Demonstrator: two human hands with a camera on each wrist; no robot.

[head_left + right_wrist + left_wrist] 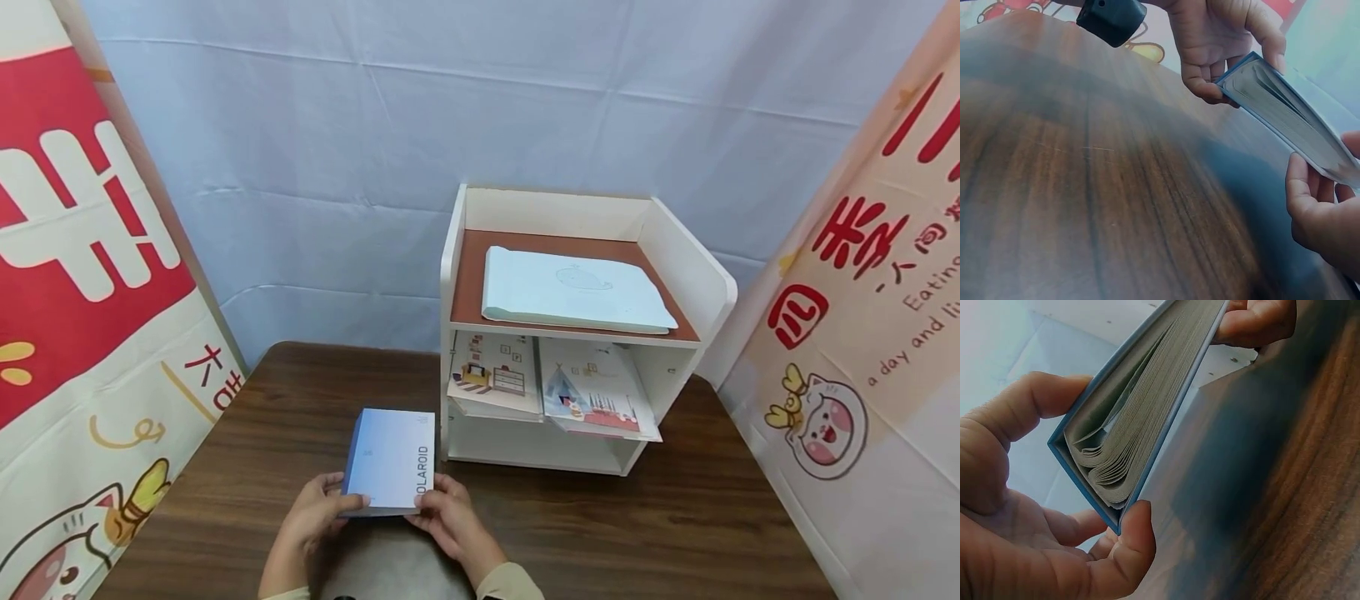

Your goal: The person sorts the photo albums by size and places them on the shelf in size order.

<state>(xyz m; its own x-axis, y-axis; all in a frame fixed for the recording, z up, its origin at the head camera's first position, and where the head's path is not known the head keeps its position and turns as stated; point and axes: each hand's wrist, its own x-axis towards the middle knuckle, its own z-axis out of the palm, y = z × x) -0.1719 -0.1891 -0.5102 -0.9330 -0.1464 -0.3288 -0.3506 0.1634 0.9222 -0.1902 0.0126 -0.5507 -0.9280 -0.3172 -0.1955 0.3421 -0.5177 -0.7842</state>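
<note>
A blue photo album [388,458] with "OLAROID" legible on its pale cover is held up over the dark wood table. My left hand [318,510] grips its near left corner by the spine, thumb on the front cover and fingers beneath. My right hand [453,515] pinches the near right corner in the same way. From the left wrist, the edges of the album's pages [1141,419] show between the covers, some curled near the spine. In the right wrist view the album [1291,115] is tilted, and its shadow falls on the wood below.
Right of the album stands a white shelf unit [447,375]. A pale blue flat item with a whale drawing [577,287] lies on its top. Two illustrated books [498,375] rest on the middle level, the right one jutting forward. Printed cloths hang at both sides.
</note>
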